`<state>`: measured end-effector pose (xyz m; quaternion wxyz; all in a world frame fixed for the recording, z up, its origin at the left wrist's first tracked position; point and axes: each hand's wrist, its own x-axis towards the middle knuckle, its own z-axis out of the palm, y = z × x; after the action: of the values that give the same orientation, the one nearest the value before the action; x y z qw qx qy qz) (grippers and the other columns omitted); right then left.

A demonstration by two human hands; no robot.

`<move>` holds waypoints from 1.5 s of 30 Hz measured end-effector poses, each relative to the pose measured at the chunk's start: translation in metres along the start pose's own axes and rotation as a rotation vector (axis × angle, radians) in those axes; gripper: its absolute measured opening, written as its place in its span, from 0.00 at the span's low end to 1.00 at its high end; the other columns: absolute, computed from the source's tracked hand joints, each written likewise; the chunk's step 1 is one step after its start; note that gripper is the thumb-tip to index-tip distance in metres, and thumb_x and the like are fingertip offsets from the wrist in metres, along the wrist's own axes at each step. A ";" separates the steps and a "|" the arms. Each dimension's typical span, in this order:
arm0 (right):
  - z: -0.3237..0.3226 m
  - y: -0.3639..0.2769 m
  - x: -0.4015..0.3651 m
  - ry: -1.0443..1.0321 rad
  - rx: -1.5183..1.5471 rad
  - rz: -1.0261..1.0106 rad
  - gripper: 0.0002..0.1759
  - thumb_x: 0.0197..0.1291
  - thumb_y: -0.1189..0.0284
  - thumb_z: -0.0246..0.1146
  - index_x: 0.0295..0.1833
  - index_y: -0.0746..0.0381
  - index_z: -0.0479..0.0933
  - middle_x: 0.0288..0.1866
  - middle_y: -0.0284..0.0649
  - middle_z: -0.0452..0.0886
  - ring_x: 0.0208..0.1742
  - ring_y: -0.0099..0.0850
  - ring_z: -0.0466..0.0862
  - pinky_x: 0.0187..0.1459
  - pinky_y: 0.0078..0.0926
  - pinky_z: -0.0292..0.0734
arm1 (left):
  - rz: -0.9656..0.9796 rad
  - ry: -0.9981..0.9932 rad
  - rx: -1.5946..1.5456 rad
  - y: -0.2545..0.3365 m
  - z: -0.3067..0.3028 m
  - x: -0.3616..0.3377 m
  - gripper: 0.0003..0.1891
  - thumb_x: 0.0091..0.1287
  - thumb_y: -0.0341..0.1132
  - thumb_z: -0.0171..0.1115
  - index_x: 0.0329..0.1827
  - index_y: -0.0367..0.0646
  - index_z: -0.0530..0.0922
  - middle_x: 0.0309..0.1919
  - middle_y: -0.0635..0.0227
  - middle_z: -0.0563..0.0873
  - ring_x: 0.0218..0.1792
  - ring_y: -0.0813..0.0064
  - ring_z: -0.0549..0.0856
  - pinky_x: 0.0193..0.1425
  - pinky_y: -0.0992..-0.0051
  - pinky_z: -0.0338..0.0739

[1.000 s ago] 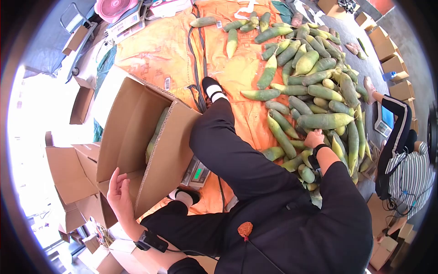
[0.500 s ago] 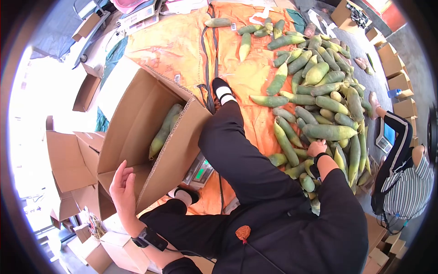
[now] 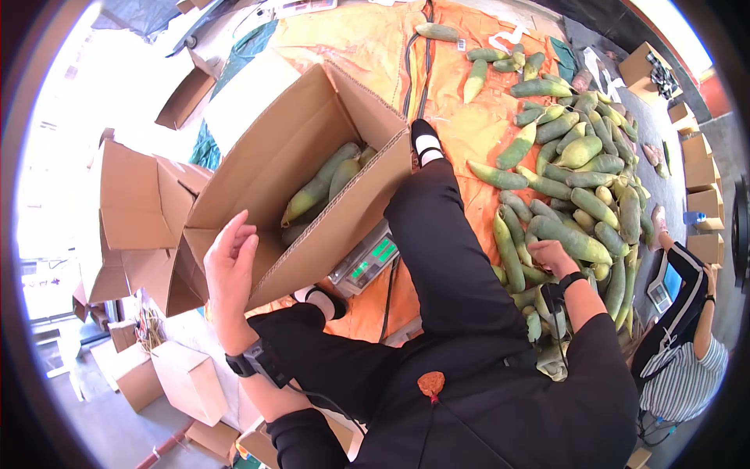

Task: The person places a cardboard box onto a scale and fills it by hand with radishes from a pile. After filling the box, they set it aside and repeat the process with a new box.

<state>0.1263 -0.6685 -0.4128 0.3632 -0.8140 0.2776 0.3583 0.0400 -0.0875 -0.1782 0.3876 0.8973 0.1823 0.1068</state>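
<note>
My right hand [image 3: 553, 258] is at the near side of the pile, fingers curled against a large green radish [image 3: 576, 239] that lies slantwise over others. My left hand [image 3: 232, 262] is raised at the near end of an open cardboard box [image 3: 262, 168], fingers stretched out and holding nothing. Inside the box lie several green radishes [image 3: 322, 184], partly hidden by the near wall. Below the box sits a scale [image 3: 366, 262] with lit green digits, close to my shoes.
Many radishes are heaped on the orange sheet [image 3: 445, 102]; one radish [image 3: 437, 32] lies apart at the top. Dark cables [image 3: 416, 66] run across the sheet. Other cardboard boxes [image 3: 133, 195] stand at the left. A person in a striped top [image 3: 691, 379] is at the right.
The view has turned, so the pile and box appear farther right and more of the box's radishes show. The radish at my right hand has shifted slightly left against its neighbours and tilted.
</note>
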 end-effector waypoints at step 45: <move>-0.004 -0.221 -0.094 -0.088 0.183 -0.791 0.17 0.67 0.64 0.58 0.56 0.62 0.77 0.42 0.35 0.85 0.38 0.20 0.81 0.38 0.18 0.74 | -0.033 -0.091 0.119 0.002 -0.008 -0.007 0.25 0.60 0.25 0.63 0.63 0.39 0.74 0.49 0.57 0.83 0.51 0.70 0.81 0.59 0.72 0.72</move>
<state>0.2296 -0.5248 -0.2500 0.5556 -0.8061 -0.0418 0.1994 0.0319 -0.0863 -0.1715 0.3432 0.9195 0.1852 0.0486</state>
